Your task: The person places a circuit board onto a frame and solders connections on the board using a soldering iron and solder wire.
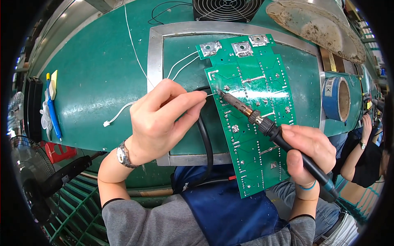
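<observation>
A green circuit board lies tilted in front of me, solder side up, over a metal frame. My right hand is closed around the black handle of a soldering iron; its tip meets the board near the left edge. A faint haze shows at the tip. My left hand, fingers pinched, holds a thin solder wire whose end reaches the iron's tip. White leads run from the board's upper left corner behind my left hand. A small white connector lies beyond that hand.
The metal frame borders the green work surface. A black fan and a dirty round hood stand at the back. At right is a blue tape roll; at left, a blue pen-like tool. A co-worker's hand shows far right.
</observation>
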{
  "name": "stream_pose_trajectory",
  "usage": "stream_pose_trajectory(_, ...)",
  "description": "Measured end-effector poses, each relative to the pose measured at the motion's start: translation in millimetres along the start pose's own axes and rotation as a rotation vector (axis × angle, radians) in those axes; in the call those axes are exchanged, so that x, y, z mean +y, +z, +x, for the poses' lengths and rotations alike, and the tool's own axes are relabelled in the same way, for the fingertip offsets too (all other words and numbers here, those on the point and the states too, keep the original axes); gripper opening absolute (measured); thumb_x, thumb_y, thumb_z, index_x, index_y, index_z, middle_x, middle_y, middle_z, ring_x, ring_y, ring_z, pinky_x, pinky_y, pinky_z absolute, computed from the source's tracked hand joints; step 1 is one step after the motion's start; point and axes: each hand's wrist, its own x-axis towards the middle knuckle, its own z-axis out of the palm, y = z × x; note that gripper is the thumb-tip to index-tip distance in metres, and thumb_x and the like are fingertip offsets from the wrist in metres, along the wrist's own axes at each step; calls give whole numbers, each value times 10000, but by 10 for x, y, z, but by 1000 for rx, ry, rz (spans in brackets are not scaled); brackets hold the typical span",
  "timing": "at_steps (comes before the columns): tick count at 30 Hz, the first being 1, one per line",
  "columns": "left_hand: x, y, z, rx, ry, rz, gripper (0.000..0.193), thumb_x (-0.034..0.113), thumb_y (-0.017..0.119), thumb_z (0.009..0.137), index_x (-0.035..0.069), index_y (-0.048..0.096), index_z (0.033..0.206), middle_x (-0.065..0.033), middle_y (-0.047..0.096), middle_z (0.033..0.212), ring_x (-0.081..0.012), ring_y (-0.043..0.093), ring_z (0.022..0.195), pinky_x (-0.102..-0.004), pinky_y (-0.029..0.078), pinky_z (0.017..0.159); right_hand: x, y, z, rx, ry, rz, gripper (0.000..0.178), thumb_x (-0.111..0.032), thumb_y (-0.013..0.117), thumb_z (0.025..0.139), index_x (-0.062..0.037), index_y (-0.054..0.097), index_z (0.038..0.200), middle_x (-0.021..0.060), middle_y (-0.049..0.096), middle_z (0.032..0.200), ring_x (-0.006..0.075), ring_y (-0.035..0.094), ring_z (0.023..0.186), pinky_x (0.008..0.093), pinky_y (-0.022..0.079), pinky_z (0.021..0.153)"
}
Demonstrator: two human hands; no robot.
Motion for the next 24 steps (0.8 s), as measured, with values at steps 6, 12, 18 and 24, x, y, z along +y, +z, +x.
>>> stream_pose_trajectory(6,0,-7,-9,22,22,1,245,10,786,669,78,721,895,-14,545,704,-128,528,525,-255,415,446,-33,9,-32,-6,-30,-25,209,-127,711,794,22,712,941,176,705,892,242,709,757,307,591,666)
stream_pose_trajectory(12,81,-38,-26,-19,-31,-31,219,15,796,657,78,710,848,-21,558,706,-138,540,535,-258,423,452,-61,-104,-189,77,28,18,203,-150,698,809,6,708,938,171,707,875,233,700,731,301,580,657)
stream_pose_trajectory(18,50,4,-32,-32,81,-13,225,24,801,637,67,706,835,-22,555,706,-144,538,546,-261,413,452,-48,4,-172,42,-14,-8,201,-161,714,801,-2,715,923,167,707,870,230,704,732,288,579,627)
stream_pose_trajectory(24,59,13,-32,-43,144,25,238,23,800,640,59,715,860,-24,543,710,-140,522,543,-266,402,446,-103,17,-193,36,25,24,205,-154,734,783,-49,727,959,128,712,890,237,705,718,310,576,607)
